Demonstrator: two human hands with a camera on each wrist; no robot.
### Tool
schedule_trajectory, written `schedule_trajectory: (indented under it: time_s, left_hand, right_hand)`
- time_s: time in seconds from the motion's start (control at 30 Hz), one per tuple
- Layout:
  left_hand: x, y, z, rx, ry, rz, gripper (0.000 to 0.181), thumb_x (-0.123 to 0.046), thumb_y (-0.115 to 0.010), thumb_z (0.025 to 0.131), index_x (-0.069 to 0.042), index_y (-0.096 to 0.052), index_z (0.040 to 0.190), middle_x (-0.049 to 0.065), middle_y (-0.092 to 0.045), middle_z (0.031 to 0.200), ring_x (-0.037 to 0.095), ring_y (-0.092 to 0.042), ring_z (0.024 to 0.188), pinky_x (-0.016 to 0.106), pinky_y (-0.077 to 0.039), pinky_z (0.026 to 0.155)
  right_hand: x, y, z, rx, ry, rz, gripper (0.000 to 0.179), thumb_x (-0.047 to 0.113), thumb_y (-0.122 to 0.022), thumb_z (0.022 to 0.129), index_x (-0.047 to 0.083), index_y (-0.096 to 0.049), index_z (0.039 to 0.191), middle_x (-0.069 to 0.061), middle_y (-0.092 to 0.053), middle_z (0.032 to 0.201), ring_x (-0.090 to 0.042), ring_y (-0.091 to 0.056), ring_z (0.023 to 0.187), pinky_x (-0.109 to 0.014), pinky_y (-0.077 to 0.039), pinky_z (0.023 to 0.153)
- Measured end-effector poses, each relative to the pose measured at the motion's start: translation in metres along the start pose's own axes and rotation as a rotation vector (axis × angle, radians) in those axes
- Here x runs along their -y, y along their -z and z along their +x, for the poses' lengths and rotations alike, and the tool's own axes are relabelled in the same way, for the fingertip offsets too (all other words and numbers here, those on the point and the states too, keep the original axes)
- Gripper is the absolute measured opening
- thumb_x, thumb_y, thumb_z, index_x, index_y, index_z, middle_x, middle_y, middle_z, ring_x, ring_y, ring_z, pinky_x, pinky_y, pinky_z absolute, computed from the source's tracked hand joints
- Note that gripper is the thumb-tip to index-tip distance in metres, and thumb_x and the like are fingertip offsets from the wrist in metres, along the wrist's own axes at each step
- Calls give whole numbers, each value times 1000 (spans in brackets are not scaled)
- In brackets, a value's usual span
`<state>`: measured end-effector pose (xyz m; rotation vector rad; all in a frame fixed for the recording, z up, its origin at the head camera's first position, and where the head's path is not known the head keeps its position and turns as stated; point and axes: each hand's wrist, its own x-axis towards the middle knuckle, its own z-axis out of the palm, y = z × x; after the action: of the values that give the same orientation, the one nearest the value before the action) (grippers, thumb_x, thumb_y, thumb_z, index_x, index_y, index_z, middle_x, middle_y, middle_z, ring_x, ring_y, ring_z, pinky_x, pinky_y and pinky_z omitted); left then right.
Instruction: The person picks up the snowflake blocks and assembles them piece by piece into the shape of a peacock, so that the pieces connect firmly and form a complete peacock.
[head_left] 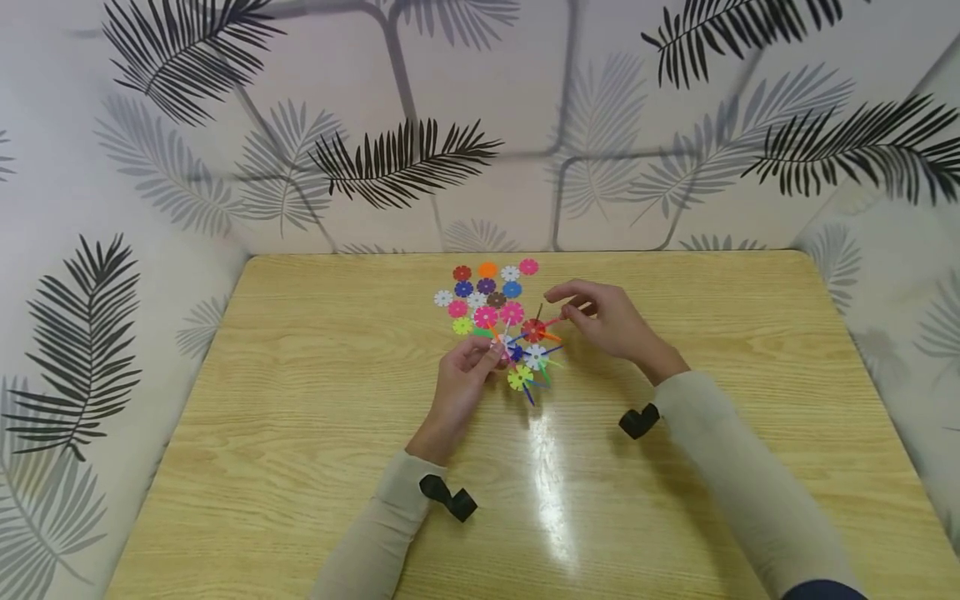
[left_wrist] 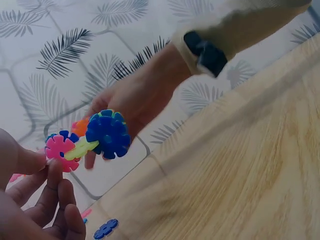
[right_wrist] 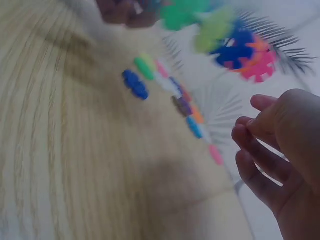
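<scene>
My left hand (head_left: 463,379) pinches a cluster of slotted plastic flower discs (head_left: 536,358) joined edge to edge, held up over the table. In the left wrist view the left thumb and fingertips grip it at a pink disc (left_wrist: 62,150); a yellow disc (left_wrist: 82,149) and a blue disc (left_wrist: 108,135) stick out beyond. My right hand (head_left: 611,321) hovers beside the cluster's right side. In the right wrist view its fingers (right_wrist: 262,150) are loosely bent with nothing between them, apart from a pink disc (right_wrist: 261,66) on the cluster.
Loose discs in several colours, such as an orange disc (head_left: 488,269) and a brown disc (head_left: 497,300), lie toward the back of the wooden table (head_left: 300,400). A dark blue disc (right_wrist: 135,84) lies apart from them. Behind the table stands a leaf-patterned wall (head_left: 487,100).
</scene>
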<state>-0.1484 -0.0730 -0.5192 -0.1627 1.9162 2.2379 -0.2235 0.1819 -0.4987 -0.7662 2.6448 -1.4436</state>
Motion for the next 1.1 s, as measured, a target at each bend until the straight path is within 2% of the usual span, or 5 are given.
schedule_trajectory:
  time_s: [0.27, 0.53, 0.77, 0.93, 1.1]
  left_hand:
    - [0, 1, 2, -54, 20, -150, 15, -13, -66, 110, -20, -65, 96, -8, -76, 93, 15, -71, 97, 30, -54, 85]
    - [-1, 1, 1, -38, -2, -185, 19, -10, -64, 110, -21, -64, 94, -10, -76, 92, 10, -70, 94, 30, -53, 85]
    - [-2, 1, 0, -17, -9, -195, 21, -8, -62, 110, -20, -65, 93, -10, -75, 91, 9, -69, 92, 29, -53, 84]
    - [-3, -2, -2, -8, -21, -174, 21, -8, -63, 109, -19, -68, 93, -9, -73, 89, 9, -67, 89, 28, -54, 83]
    - [-2, -2, -4, 13, -56, -121, 19, -7, -64, 108, -18, -71, 95, -10, -73, 88, 10, -66, 89, 29, -55, 82]
  right_hand:
    - [-18, -41, 13, 154, -83, -149, 41, 0, -84, 92, -1, -70, 131, -21, -66, 133, -37, -63, 120, -54, -58, 105]
    - [-15, -63, 4, 153, -36, -194, 56, 10, -86, 93, 4, -66, 145, -20, -61, 144, -35, -55, 125, -57, -49, 116]
    - [-9, -51, 3, 181, -135, -67, 46, -5, -79, 93, 0, -70, 138, -19, -75, 132, -39, -71, 124, -54, -58, 111]
    - [-4, -30, 2, 27, -165, 34, 24, -4, -75, 99, 0, -77, 123, -20, -80, 117, -27, -77, 100, -29, -63, 89]
    - [10, -2, 4, -70, -108, 178, 21, 3, -73, 104, -1, -76, 124, -23, -80, 118, -13, -80, 97, -23, -64, 87]
